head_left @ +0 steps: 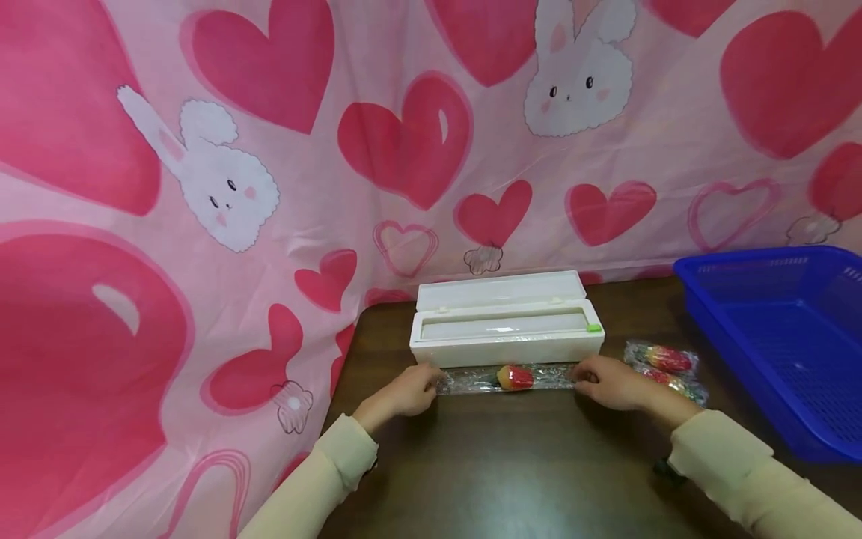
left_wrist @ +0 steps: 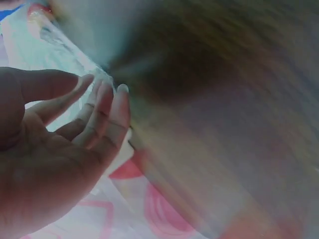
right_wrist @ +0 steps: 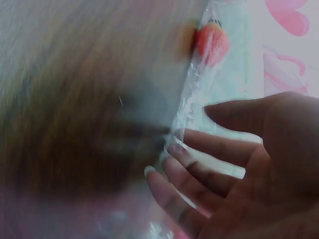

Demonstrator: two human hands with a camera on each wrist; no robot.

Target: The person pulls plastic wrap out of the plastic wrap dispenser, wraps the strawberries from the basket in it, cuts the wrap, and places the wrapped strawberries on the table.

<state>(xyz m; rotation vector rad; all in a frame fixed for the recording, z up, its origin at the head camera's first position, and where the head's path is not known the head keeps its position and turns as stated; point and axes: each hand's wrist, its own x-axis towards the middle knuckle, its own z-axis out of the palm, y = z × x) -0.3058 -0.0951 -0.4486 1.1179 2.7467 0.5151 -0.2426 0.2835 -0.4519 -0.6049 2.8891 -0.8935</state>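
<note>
A red and yellow strawberry-like fruit (head_left: pixel 515 378) lies in the middle of a crinkled strip of clear cling film (head_left: pixel 465 380), in front of the white cling film dispenser (head_left: pixel 505 350). My left hand (head_left: pixel 409 389) is at the strip's left end, fingertips touching the film, with thumb and forefinger close together in the left wrist view. At the right end, my right hand (head_left: pixel 609 382) touches the film with its fingertips. The right wrist view shows that thumb (right_wrist: pixel 234 114) standing apart from the fingers. The same fruit (right_wrist: pixel 213 44) is farther along the strip there.
The dispenser's lid (head_left: pixel 501 290) is raised, and a green slider (head_left: pixel 594 328) sits at its right end. Film-wrapped fruits (head_left: pixel 667 358) lie beside my right hand. A blue plastic basket (head_left: pixel 747 359) stands at the right. Behind the brown table (head_left: pixel 498 464) hangs a heart-patterned cloth (head_left: pixel 417 239).
</note>
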